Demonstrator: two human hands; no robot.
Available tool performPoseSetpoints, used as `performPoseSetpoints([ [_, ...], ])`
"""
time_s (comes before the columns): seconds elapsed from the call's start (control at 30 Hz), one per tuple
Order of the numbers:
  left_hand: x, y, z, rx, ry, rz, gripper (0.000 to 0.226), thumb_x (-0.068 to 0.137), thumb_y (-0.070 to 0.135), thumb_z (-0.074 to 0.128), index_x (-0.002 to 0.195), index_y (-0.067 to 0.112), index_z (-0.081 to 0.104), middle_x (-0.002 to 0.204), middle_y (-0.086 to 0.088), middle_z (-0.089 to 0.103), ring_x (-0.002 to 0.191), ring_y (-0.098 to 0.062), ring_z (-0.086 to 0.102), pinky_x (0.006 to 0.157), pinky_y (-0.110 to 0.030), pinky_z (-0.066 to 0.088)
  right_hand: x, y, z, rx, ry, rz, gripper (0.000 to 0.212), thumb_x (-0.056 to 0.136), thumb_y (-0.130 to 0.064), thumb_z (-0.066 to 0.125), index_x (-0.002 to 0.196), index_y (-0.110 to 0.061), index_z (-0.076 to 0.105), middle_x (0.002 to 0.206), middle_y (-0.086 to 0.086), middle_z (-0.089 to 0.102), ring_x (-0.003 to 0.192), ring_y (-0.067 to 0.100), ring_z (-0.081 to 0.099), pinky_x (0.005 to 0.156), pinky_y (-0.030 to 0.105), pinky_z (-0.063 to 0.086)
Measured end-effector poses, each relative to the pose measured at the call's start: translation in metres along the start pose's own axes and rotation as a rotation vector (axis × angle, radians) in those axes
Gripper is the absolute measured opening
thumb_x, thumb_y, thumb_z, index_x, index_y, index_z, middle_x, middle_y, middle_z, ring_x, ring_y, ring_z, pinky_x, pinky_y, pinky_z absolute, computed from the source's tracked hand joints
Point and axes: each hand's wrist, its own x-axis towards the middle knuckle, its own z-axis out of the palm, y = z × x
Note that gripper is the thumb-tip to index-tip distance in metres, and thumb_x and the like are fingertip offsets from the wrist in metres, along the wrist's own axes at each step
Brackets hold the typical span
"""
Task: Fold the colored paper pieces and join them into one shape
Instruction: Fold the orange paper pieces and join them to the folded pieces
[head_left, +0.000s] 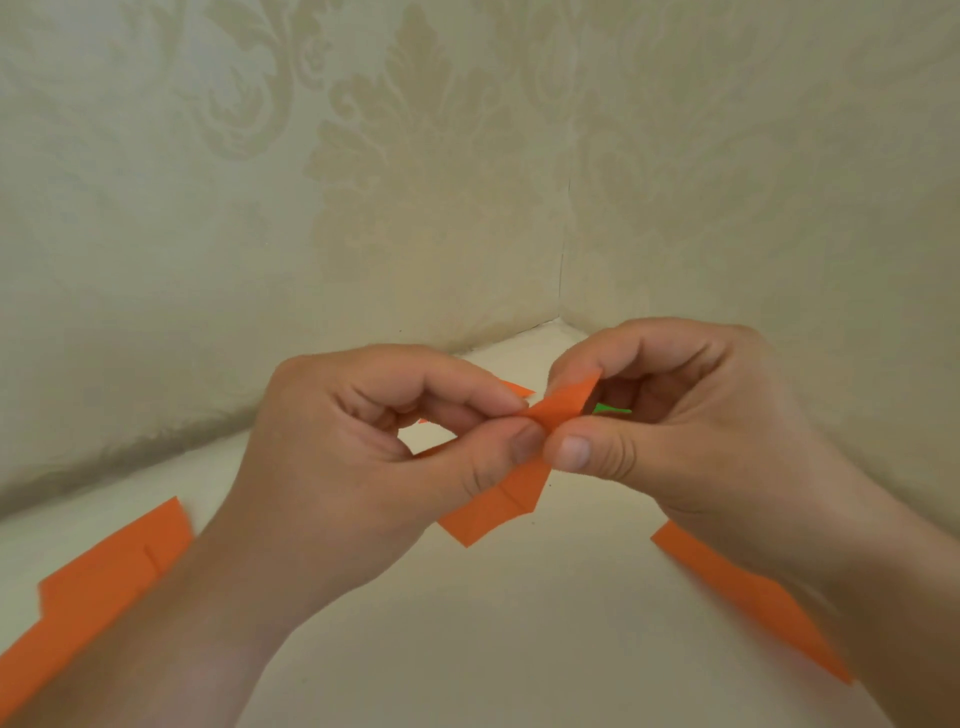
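Observation:
A folded orange paper strip (498, 506) is held in the air over the pale surface. My left hand (374, 447) pinches its middle between thumb and forefinger. Close beside it, my right hand (670, 415) pinches the strip's upper end, which is bent up to a point near my forefinger. The strip's lower end hangs free below my thumbs and shows creases. A sliver of green paper (613, 409) shows behind my right fingers, and I cannot tell whether it is held. An orange tip (517, 388) pokes out behind my left forefinger.
A folded orange piece (98, 587) lies on the surface at the lower left, partly under my left forearm. Another orange strip (748, 592) lies at the right, partly under my right wrist. Patterned beige walls (363, 208) meet in a corner close behind.

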Motion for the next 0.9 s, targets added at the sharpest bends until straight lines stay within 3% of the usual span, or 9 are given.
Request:
performPoseSetpoints([
  [0.1, 0.0008, 0.0024, 0.0055, -0.079, 0.042, -0.004, 0.013, 0.069, 0.035, 0.085, 0.081, 0.035, 0.08, 0.071, 0.008, 0.076, 0.065, -0.007, 0.072, 0.063, -0.018, 0.053, 0.0001, -0.0001, 0.0025, 0.023, 0.047, 0.052, 0.019, 0.059, -0.024, 0.086, 0.072, -0.014, 0.077, 0.075, 0.007, 0.077, 0.072, 0.021, 0.074, 0.071, 0.033, 0.062],
  [0.27, 0.0023, 0.0007, 0.007, -0.105, 0.059, -0.067, 0.014, 0.067, 0.037, 0.09, 0.078, 0.036, 0.081, 0.068, 0.004, 0.076, 0.063, -0.012, 0.072, 0.063, -0.026, 0.058, 0.002, -0.0002, 0.0047, 0.094, 0.072, 0.105, 0.009, 0.06, -0.022, 0.081, 0.065, -0.017, 0.076, 0.068, 0.002, 0.075, 0.063, 0.011, 0.071, 0.062, 0.018, 0.054],
  [0.67, 0.0017, 0.0041, 0.0064, -0.108, 0.034, -0.101, 0.019, 0.063, 0.041, 0.086, 0.08, 0.039, 0.082, 0.072, 0.004, 0.077, 0.068, -0.013, 0.075, 0.067, -0.025, 0.059, 0.0011, 0.0057, 0.0001, 0.077, 0.118, 0.117, 0.019, 0.06, -0.029, 0.083, 0.066, -0.015, 0.072, 0.071, 0.007, 0.074, 0.07, 0.02, 0.071, 0.07, 0.03, 0.058],
  [0.9, 0.0028, 0.0064, 0.0059, -0.011, 0.053, -0.064, 0.018, 0.068, 0.026, 0.087, 0.079, 0.039, 0.081, 0.07, 0.011, 0.076, 0.065, -0.006, 0.072, 0.064, -0.018, 0.054, 0.0032, 0.0008, 0.0014, 0.098, 0.17, 0.086, 0.015, 0.059, -0.027, 0.082, 0.066, -0.015, 0.077, 0.066, 0.004, 0.073, 0.059, 0.011, 0.067, 0.061, 0.018, 0.051],
])
